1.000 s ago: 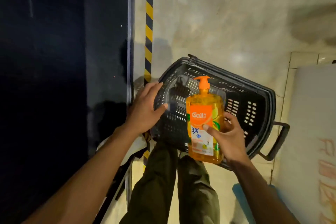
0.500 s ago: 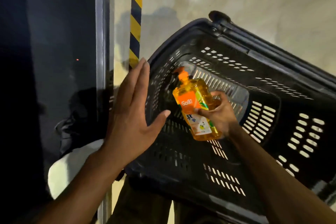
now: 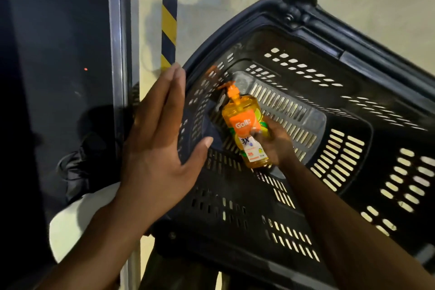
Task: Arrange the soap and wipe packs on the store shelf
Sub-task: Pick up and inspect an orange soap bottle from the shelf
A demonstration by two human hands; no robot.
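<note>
Soap bottle low inside the basket, and the one-handed grip worries me

Left of the black perforated plastic shopping basket (image 3: 235, 207) runs the dark shelf panel with a metal edge (image 3: 117, 31). The left hand (image 3: 160, 148) hangs flat and released over the basket's left rim, and I cannot tell if it touches. Inside the basket, near its left wall, the clear orange pump soap bottle (image 3: 247, 129) tilts, nozzle toward that wall, grasped round its lower body by the right hand (image 3: 275, 146). I judge the pump could snag a wall slot on lifting, or the slick bottle could twist free, and the unsteadied basket might shift
</note>
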